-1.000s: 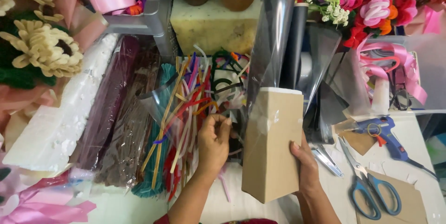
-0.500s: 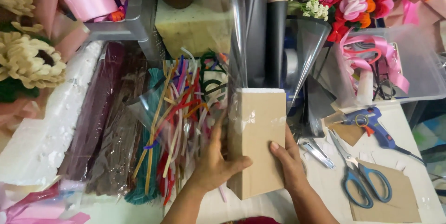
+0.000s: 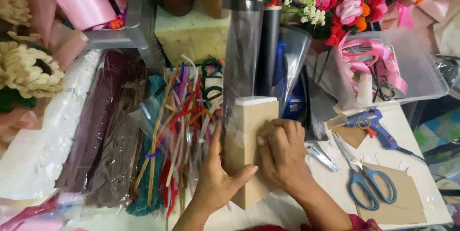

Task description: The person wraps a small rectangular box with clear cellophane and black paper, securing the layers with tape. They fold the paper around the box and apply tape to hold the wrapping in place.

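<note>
Since half a second ago, the right hand (image 3: pixel 282 152) has slid from the block's right edge onto its front face, and the left hand (image 3: pixel 218 180) has shifted lower along the left side.

From the head camera I see both hands on the tan paper-wrapped block (image 3: pixel 249 130), which stands tilted near the front middle of the white table (image 3: pixel 407 121), its white top edge pointing away from me. My left hand cups the block's left side, fingers hidden behind it, thumb laid across the lower front. My right hand presses flat, fingers curled and close together, on the front face beside that thumb. A sheet of clear film (image 3: pixel 239 63) rises from the block's left upper part toward the dark rolls behind.

Left of the block lies a bundle of coloured pipe cleaners (image 3: pixel 177 130) in clear wrap, touching or nearly touching my left hand. Further left sit dark maroon packs (image 3: pixel 96 135) and a white foam slab (image 3: pixel 43 149).

Right of the block, on the table, I see small metal clippers (image 3: pixel 322 156), blue-handled scissors (image 3: pixel 369 185) resting on a brown card piece (image 3: pixel 407 202), and a blue glue gun (image 3: pixel 371 123). Behind them stands a clear plastic bin (image 3: pixel 421 73) with pink ribbon (image 3: pixel 369 54), and artificial flowers (image 3: pixel 350 6) fill the far right corner.
</note>
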